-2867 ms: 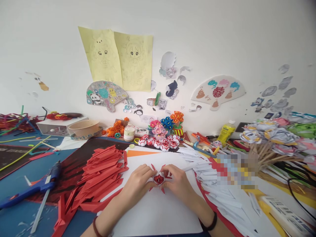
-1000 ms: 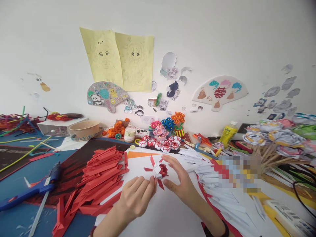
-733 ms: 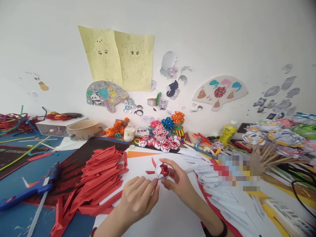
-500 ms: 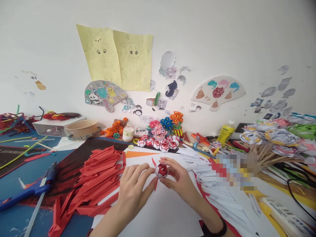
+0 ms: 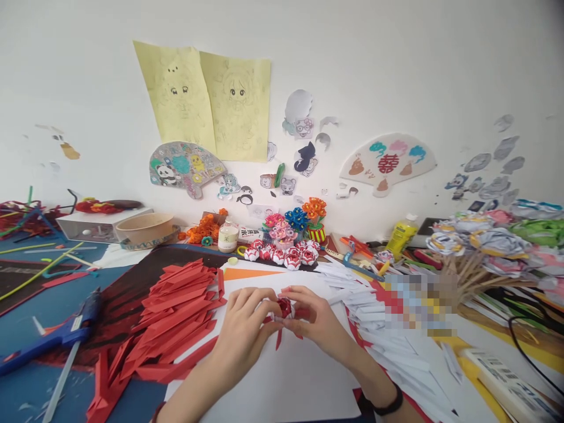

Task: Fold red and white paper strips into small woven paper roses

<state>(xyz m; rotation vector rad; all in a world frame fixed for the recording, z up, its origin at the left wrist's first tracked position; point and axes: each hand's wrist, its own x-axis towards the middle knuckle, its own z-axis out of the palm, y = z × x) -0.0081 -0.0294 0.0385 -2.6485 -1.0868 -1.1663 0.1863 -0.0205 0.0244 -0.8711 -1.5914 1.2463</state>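
Note:
A small red and white folded paper flower (image 5: 284, 307) sits between my two hands above a white sheet (image 5: 286, 376). My left hand (image 5: 240, 338) pinches its left side with curled fingers. My right hand (image 5: 315, 320) wraps round its right side and top. Loose red strip ends stick out below the flower. A heap of folded red paper strips (image 5: 176, 311) lies just left of my left hand. A spread of white folded strips (image 5: 374, 317) lies to the right of my right hand.
A row of finished red and white paper flowers (image 5: 282, 255) stands behind the sheet, with small paper bouquets (image 5: 299, 220). A blue glue gun (image 5: 57, 338) lies at the left. A beige bowl (image 5: 145, 226), a yellow glue bottle (image 5: 402, 235) and paper roses on sticks (image 5: 493, 247) are also on the table.
The hands lifted the paper flower and the right hand opened briefly. Both hands have since closed on it again and brought it lower over the white sheet.

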